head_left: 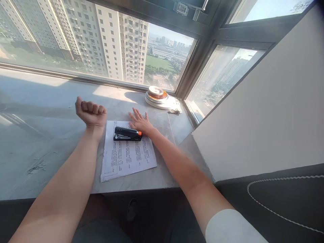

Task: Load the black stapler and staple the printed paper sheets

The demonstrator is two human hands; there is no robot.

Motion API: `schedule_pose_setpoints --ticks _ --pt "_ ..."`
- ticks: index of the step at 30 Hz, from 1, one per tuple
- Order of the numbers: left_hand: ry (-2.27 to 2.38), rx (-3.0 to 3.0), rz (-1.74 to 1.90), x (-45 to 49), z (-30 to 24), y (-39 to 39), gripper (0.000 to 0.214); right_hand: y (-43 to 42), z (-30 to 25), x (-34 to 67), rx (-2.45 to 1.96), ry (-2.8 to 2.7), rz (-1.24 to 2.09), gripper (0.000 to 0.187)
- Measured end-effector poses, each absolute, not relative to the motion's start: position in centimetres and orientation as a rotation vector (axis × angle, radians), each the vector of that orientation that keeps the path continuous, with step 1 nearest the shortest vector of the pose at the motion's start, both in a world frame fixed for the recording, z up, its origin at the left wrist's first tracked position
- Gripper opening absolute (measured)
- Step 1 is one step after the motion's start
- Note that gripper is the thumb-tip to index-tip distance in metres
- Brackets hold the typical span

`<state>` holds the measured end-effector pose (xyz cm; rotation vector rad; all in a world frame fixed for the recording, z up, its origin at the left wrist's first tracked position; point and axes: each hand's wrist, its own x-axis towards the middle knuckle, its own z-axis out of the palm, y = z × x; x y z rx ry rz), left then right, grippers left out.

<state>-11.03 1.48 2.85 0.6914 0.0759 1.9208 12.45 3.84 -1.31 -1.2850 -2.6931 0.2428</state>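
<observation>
Aloft, left hand [91, 113] a closed fist, right hand [140, 122] flat, fingers spread, touching stapler [127, 133] on paper [126, 157].

Showing black with an orange tip on the stapler [127, 133]; carrying rows of black print across the white paper [131, 160]; spreading pale grey with faint marbling over the surface [50, 135]; ringing the white stack of plates [158, 98] in orange and brown; tracing a white dotted line across the dark grey fabric [291, 195]; showing white on the sleeve [233, 229].
</observation>
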Motion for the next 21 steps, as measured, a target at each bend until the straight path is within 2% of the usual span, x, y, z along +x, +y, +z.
schedule_pose_setpoints --ticks 5,14,17,21 --pt "0.273 0.726 1.734 -8.7 2.7 1.4 0.057 2.2 -1.3 13.5 -1.302 -2.665 0.173 0.07" --pt "0.623 0.94 1.428 -2.1 1.2 1.6 0.063 0.6 -1.7 22.8 -1.682 -2.519 0.133 0.07" --pt "0.843 1.242 1.21 -0.1 0.2 1.2 0.058 1.3 -1.7 24.5 -1.611 -2.537 0.118 0.069" --pt "1.019 1.73 0.913 0.6 -0.6 0.9 0.048 1.9 -0.6 25.5 -1.302 -2.498 0.157 0.059"
